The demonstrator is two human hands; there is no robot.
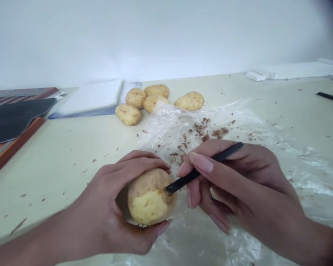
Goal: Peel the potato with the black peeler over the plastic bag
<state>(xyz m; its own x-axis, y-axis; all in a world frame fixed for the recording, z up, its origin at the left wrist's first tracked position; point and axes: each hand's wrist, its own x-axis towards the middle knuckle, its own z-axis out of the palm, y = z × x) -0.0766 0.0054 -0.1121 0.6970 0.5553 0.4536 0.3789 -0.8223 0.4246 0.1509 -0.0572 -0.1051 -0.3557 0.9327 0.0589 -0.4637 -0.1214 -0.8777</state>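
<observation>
Head: held potato (148, 199); plastic (170, 122) partly hides 1 of 5 others (152, 103).

No readable text, label, brand, number or sign anywhere in the head view.

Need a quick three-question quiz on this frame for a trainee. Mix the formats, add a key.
1. Count: how many loose potatoes show beyond the hands?
2. True or false: the held potato, gripped by the left hand, has no skin left on it.
3. Fill in the blank: the black tool is in the ____ hand, its tip against the held potato.

Key
1. Five.
2. False: a yellow patch is bare, but brown skin covers the upper part.
3. Right: fingers and thumb of the right hand pinch it.
</observation>
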